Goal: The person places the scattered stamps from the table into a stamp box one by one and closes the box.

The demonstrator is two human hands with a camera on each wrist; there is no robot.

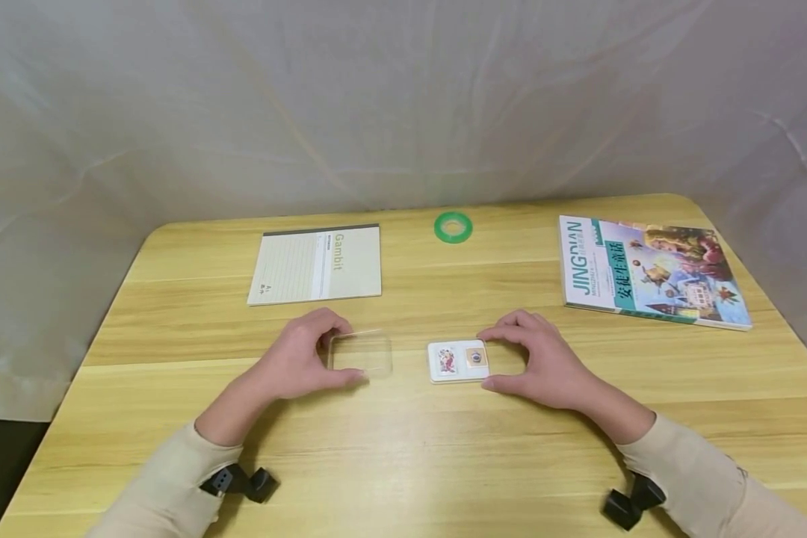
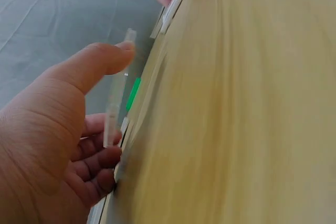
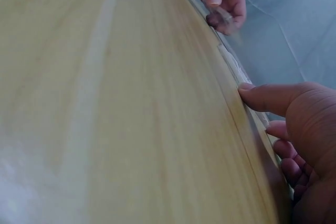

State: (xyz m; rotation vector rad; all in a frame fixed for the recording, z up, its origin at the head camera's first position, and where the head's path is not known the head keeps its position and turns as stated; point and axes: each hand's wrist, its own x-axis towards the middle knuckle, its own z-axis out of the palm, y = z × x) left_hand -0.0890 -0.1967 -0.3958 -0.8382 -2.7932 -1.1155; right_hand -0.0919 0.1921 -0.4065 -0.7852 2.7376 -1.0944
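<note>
In the head view my left hand (image 1: 297, 360) holds a clear plastic lid (image 1: 379, 354) by its left end, between thumb and fingers. The left wrist view shows this lid (image 2: 115, 100) edge-on, raised off the table. To its right, a flat white case (image 1: 454, 362) with two small stamp-like pictures on it lies on the table. The thumb and fingers of my right hand (image 1: 548, 364) grip the long sides of that case at its right end. A gap separates the lid from the case. What the case contains I cannot tell.
A lined notebook (image 1: 316, 265) lies at the back left of the wooden table (image 1: 403, 463). Behind the case is a green tape roll (image 1: 453, 227). A thick illustrated book (image 1: 655, 273) occupies the back right. Grey cloth (image 1: 403, 104) hangs behind the far edge.
</note>
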